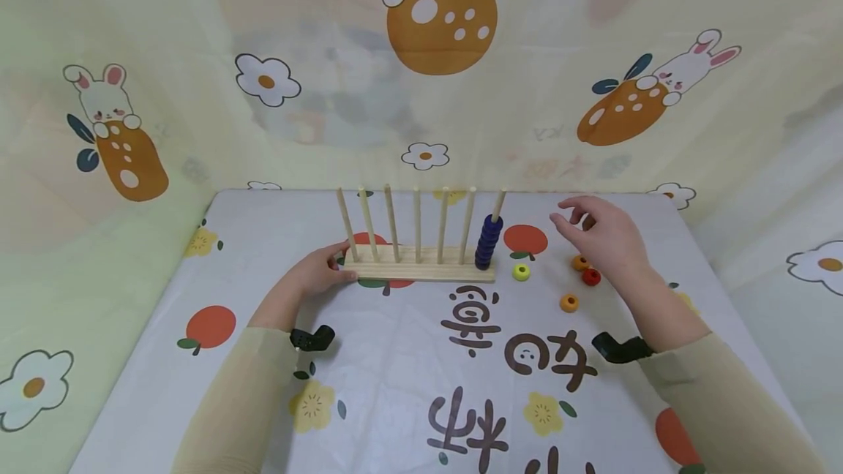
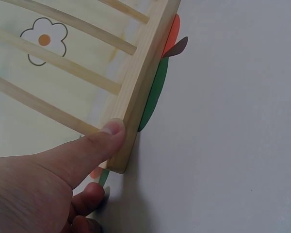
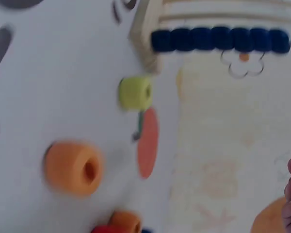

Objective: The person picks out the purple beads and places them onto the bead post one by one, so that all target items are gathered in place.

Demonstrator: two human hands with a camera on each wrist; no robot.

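Observation:
A wooden peg rack [image 1: 417, 267] with several upright dowels stands on the table. Several dark blue beads [image 1: 488, 243] are stacked on its rightmost dowel. My left hand [image 1: 323, 269] grips the rack's left end; in the left wrist view its thumb [image 2: 94, 145] lies on the base. Above the loose beads on the right, my right hand [image 1: 609, 236] hovers with loosely bent fingers and holds nothing. A yellow-green bead [image 1: 522, 272] sits just right of the rack. Nearer the right hand are an orange bead [image 1: 569, 303], a second orange bead [image 1: 579, 262] and a red bead [image 1: 591, 277].
A white printed cloth [image 1: 388, 379] covers the table. Behind the rack rises a pale patterned curtain [image 1: 342, 115], which also hangs along both sides. At the bottom of the right wrist view, a dark blue bit shows beside the orange and red beads.

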